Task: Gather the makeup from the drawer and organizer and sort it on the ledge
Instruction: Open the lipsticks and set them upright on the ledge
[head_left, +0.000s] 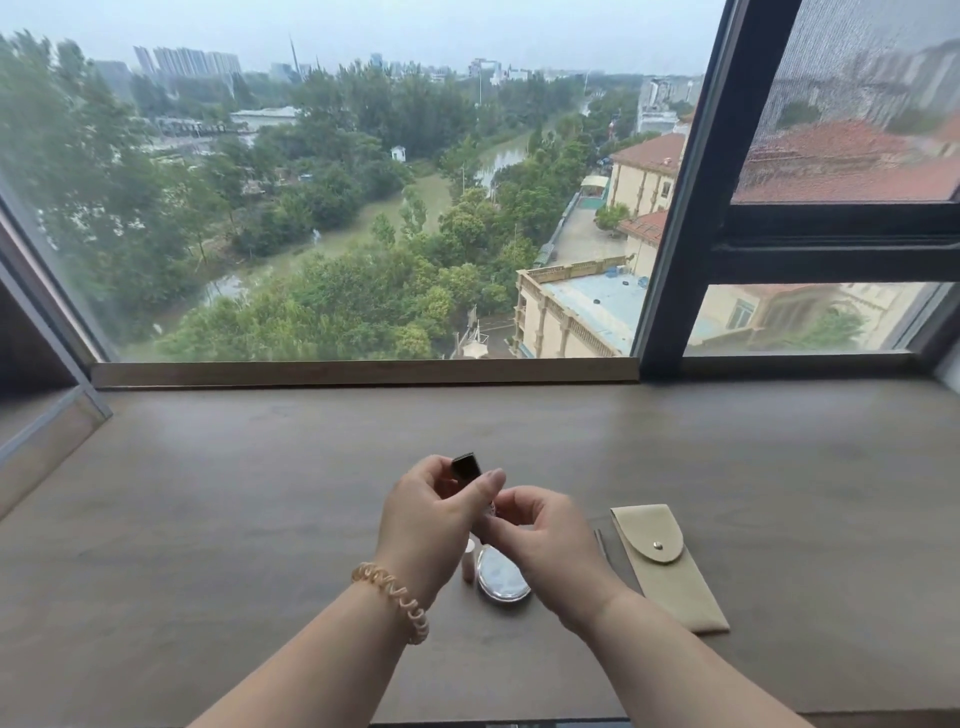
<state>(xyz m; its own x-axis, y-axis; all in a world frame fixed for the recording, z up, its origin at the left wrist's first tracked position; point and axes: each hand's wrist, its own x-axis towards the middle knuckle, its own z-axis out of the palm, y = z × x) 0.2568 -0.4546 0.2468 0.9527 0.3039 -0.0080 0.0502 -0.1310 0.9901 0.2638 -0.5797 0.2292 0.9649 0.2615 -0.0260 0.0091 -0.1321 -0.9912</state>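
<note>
Above the brown ledge (234, 493) both hands meet at the centre. My left hand (426, 509) grips a small dark square-topped makeup tube (466, 465) at its upper end. My right hand (540, 535) pinches the tube's lower end, which is mostly hidden by the fingers. Under the hands, a small white tube (469, 561) stands upright on the ledge. Beside it lies a round silvery compact (503, 579). A beige snap pouch (667, 564) lies flat to the right, with a thin grey stick (601, 543) along its left side.
A large window with a dark frame (670, 249) rises behind the ledge, with a low wooden sill (363, 373) at its base. The ledge's left corner meets an angled wall panel (47, 431). A coiled hair tie (400, 597) circles my left wrist.
</note>
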